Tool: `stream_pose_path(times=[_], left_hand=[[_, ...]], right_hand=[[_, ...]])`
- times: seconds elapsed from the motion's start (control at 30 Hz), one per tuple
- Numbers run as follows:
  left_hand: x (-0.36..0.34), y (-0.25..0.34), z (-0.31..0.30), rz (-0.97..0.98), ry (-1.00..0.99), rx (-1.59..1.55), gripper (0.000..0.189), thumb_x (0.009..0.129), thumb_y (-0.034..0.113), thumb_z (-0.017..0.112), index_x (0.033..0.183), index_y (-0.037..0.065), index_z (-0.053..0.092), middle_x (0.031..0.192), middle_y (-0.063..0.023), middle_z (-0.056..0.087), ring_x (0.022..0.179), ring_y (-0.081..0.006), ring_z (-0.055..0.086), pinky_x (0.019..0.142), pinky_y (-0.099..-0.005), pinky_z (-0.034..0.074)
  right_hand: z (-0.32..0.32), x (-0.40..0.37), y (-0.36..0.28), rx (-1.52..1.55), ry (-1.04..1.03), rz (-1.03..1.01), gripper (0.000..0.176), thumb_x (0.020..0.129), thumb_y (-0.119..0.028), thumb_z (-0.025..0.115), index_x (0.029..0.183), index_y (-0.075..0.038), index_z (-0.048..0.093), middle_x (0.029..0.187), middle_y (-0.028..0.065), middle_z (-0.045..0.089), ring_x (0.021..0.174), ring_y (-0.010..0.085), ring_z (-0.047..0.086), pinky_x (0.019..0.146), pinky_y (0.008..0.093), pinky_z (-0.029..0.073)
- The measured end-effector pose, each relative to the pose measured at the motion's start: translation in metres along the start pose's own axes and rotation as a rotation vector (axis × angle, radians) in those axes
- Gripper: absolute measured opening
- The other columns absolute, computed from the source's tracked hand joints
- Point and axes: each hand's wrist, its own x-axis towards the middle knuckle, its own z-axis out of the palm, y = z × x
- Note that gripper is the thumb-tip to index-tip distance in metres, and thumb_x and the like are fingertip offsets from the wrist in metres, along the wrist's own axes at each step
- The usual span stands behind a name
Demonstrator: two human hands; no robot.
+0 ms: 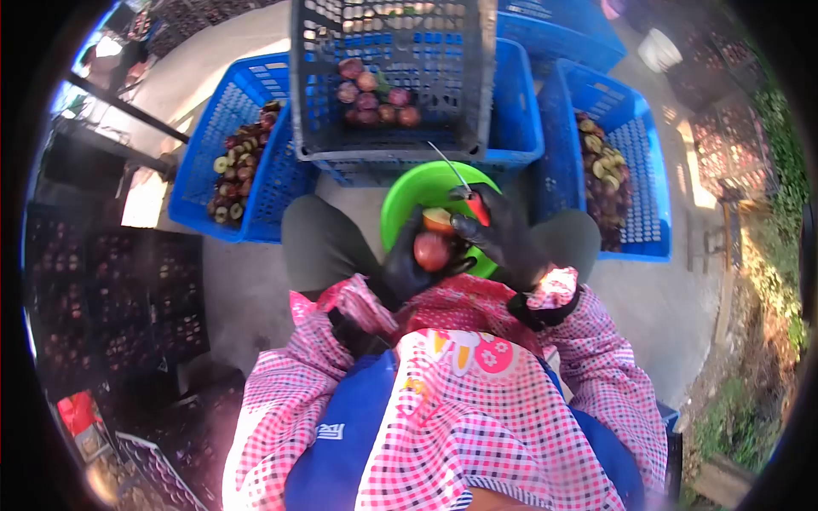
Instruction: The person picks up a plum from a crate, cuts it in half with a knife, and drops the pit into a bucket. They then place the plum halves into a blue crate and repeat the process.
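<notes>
My left hand [404,261], in a black glove, is closed around a round reddish-purple fruit [432,251]. Just above that fruit is a cut piece [438,221] with a pale face, between my two hands. My right hand [509,232], also gloved in black, grips a knife by its red handle [478,208]; the thin blade [447,164] points up and left, away from me. My right thumb reaches to the cut piece. Both hands are over a bright green basin [394,204] between my knees, and they hide most of its inside.
Ahead, a black crate [308,128] with several whole fruits rests on a blue crate [515,111]. Blue crates at left [279,192] and right [652,196] hold cut fruit. Dark stacked crates [119,298] fill the left side. Plants [771,247] grow along the right edge.
</notes>
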Motion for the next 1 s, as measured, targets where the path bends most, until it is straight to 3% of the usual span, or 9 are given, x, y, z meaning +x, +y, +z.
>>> stream_pose_path(times=[0.03, 0.17, 0.23, 0.37, 0.43, 0.53, 0.67, 0.83, 1.0], left_hand=[[0.004, 0.005, -0.03, -0.062, -0.075, -0.111, 0.066, 0.098, 0.047, 0.048, 0.148, 0.009, 0.028, 0.126, -0.0119, 0.055, 0.101, -0.0246, 0.061, 0.091, -0.0425, 0.051], [-0.019, -0.009, -0.009, 0.864, -0.053, 1.474, 0.06, 0.096, 0.049, 0.052, 0.138, 0.006, 0.044, 0.108, -0.0107, 0.063, 0.089, -0.0176, 0.063, 0.078, -0.0325, 0.053], [-0.024, 0.015, 0.023, -0.137, 0.12, 0.275, 0.054, 0.097, 0.049, 0.05, 0.127, 0.005, 0.055, 0.09, -0.0086, 0.066, 0.074, -0.0137, 0.062, 0.066, -0.0295, 0.052], [-0.068, 0.132, 0.037, 0.942, 0.366, 1.136, 0.042, 0.1, 0.041, 0.045, 0.101, 0.002, 0.062, 0.077, -0.0058, 0.066, 0.06, -0.0142, 0.062, 0.054, -0.0281, 0.05], [-0.104, 0.199, 0.084, 1.275, 1.064, 1.621, 0.046, 0.098, 0.044, 0.05, 0.087, 0.002, 0.065, 0.083, -0.0129, 0.068, 0.071, -0.0207, 0.066, 0.063, -0.0327, 0.05], [-0.086, 0.23, 0.109, 1.571, 1.346, 2.364, 0.044, 0.097, 0.038, 0.051, 0.115, 0.0, 0.063, 0.105, -0.0172, 0.068, 0.091, -0.0321, 0.065, 0.087, -0.0401, 0.048], [0.044, 0.244, 0.108, 1.027, 0.445, 2.403, 0.04, 0.09, 0.034, 0.059, 0.117, 0.004, 0.061, 0.1, -0.0233, 0.066, 0.091, -0.0385, 0.066, 0.078, -0.0431, 0.051], [0.16, 0.247, 0.109, -0.176, 0.492, 2.785, 0.047, 0.092, 0.041, 0.048, 0.129, 0.014, 0.058, 0.132, -0.0147, 0.057, 0.124, -0.0332, 0.052, 0.104, -0.0467, 0.038], [0.204, 0.244, 0.099, -0.399, 0.817, 2.846, 0.048, 0.093, 0.038, 0.046, 0.137, 0.021, 0.052, 0.146, -0.0075, 0.044, 0.137, -0.0291, 0.039, 0.111, -0.0482, 0.03]], right_hand=[[0.002, 0.002, 0.005, 0.022, -0.016, -0.022, 0.045, 0.085, -0.03, 0.073, 0.117, -0.003, 0.058, 0.105, 0.0085, 0.063, 0.097, 0.0191, 0.06, 0.087, 0.034, 0.047], [0.012, 0.004, 0.015, 0.279, -0.28, 0.336, 0.045, 0.084, -0.024, 0.075, 0.119, -0.001, 0.058, 0.107, 0.0072, 0.064, 0.096, 0.0149, 0.06, 0.085, 0.0324, 0.049], [0.007, 0.005, 0.01, 0.236, -0.162, 0.318, 0.047, 0.081, -0.016, 0.077, 0.12, -0.001, 0.057, 0.107, 0.0077, 0.063, 0.095, 0.0137, 0.06, 0.084, 0.0309, 0.049], [-0.071, 0.004, 0.002, -0.13, 0.423, 0.038, 0.035, 0.079, -0.012, 0.078, 0.109, -0.004, 0.062, 0.1, 0.0068, 0.065, 0.088, 0.0139, 0.062, 0.081, 0.0299, 0.051], [-0.132, -0.002, -0.016, -0.618, 0.625, -0.001, 0.033, 0.084, -0.018, 0.075, 0.11, -0.002, 0.061, 0.094, 0.0076, 0.067, 0.084, 0.016, 0.063, 0.077, 0.0303, 0.05], [-0.178, -0.011, -0.015, -0.67, 0.728, 0.046, 0.031, 0.089, -0.024, 0.071, 0.106, 0.0, 0.061, 0.089, 0.0095, 0.067, 0.077, 0.0161, 0.062, 0.072, 0.031, 0.05], [-0.167, -0.002, -0.004, -0.621, 0.735, 0.067, 0.029, 0.091, -0.024, 0.069, 0.106, -0.001, 0.062, 0.084, 0.0083, 0.066, 0.074, 0.0153, 0.06, 0.071, 0.0295, 0.049], [-0.161, -0.009, 0.031, -0.495, 0.735, 0.216, 0.023, 0.09, -0.022, 0.068, 0.099, 0.0, 0.066, 0.081, 0.0122, 0.067, 0.072, 0.0198, 0.064, 0.069, 0.0325, 0.049], [-0.167, -0.032, 0.033, -0.597, 0.7, 0.32, 0.025, 0.094, -0.022, 0.062, 0.106, 0.0, 0.065, 0.082, 0.0132, 0.066, 0.074, 0.0224, 0.062, 0.069, 0.0347, 0.048]])
